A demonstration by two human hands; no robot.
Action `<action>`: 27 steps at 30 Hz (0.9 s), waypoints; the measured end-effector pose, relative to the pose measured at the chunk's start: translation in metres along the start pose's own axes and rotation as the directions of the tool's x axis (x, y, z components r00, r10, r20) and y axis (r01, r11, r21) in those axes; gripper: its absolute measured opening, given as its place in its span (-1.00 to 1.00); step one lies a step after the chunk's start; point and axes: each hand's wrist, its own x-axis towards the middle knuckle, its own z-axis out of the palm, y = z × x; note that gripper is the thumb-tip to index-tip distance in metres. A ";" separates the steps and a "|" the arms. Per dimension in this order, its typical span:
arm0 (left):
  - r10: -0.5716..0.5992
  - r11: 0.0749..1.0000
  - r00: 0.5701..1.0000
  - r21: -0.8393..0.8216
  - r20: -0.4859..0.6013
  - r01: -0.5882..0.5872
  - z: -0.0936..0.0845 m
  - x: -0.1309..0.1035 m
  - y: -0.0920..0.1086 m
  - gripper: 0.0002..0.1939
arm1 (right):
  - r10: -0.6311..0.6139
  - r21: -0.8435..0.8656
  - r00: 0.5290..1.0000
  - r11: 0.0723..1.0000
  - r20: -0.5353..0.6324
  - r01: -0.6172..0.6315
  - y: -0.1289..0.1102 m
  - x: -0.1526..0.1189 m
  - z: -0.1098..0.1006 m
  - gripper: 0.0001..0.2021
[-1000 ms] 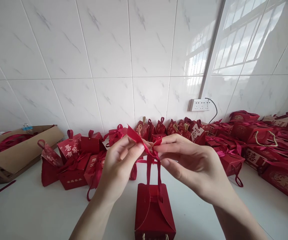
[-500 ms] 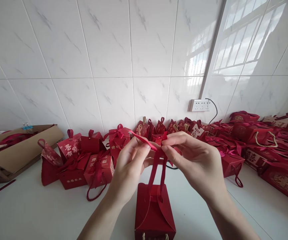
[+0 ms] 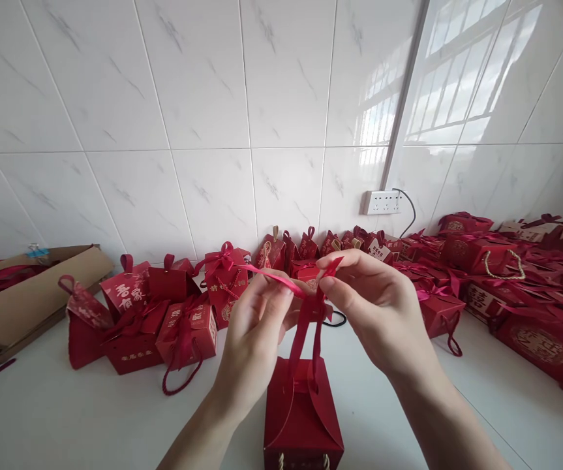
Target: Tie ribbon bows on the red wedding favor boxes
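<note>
Here's the red ribbon (image 3: 302,336), front and centre, and its two strands rise from the top of the red box (image 3: 303,421) up to our fingers. The box stands on the white table (image 3: 129,427) right before us, two pale twisted cords (image 3: 282,461) showing at its near edge. Now the hands: our left hand (image 3: 254,329) is partly closed, its thumb pressing one band of ribbon against the curled fingers, a loose tip poking out leftward. Our right hand (image 3: 383,300) has thumb and forefinger pinched on the other band, the end jutting up past the fingertips, the palm loosely open. The two hands are close, fingertips near each other; whether they meet behind the ribbon, we cannot tell. Just beyond, a dark loop (image 3: 338,319) lies on the table.

Out to the left we've got a cluster of red gift boxes (image 3: 137,346), then a cardboard carton (image 3: 31,320) holding ribbons. Over on the right, more boxes (image 3: 530,343) crowd together. And at the back, a socket strip (image 3: 383,202) sits against the tiled wall (image 3: 213,85).
</note>
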 end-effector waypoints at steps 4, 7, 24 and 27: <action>-0.016 0.999 1.000 -0.030 -0.003 0.016 0.005 -0.003 0.001 -0.86 | 0.065 0.123 0.995 0.990 0.079 -0.074 0.001 0.000 -0.002 -0.93; -0.030 0.998 1.000 -0.051 -0.007 0.030 0.011 -0.006 0.002 -0.84 | 0.023 0.067 0.999 0.997 0.045 -0.026 -0.002 -0.004 0.001 -0.93; -0.004 0.978 0.999 0.209 -0.034 0.011 0.004 -0.001 0.001 -0.87 | -0.073 -0.059 0.996 0.996 -0.048 0.070 -0.004 -0.001 -0.004 -0.94; 0.017 0.952 0.999 0.307 -0.027 -0.008 0.001 0.000 0.005 -0.89 | -0.050 -0.008 0.998 0.999 -0.027 0.050 -0.003 0.001 -0.005 -0.94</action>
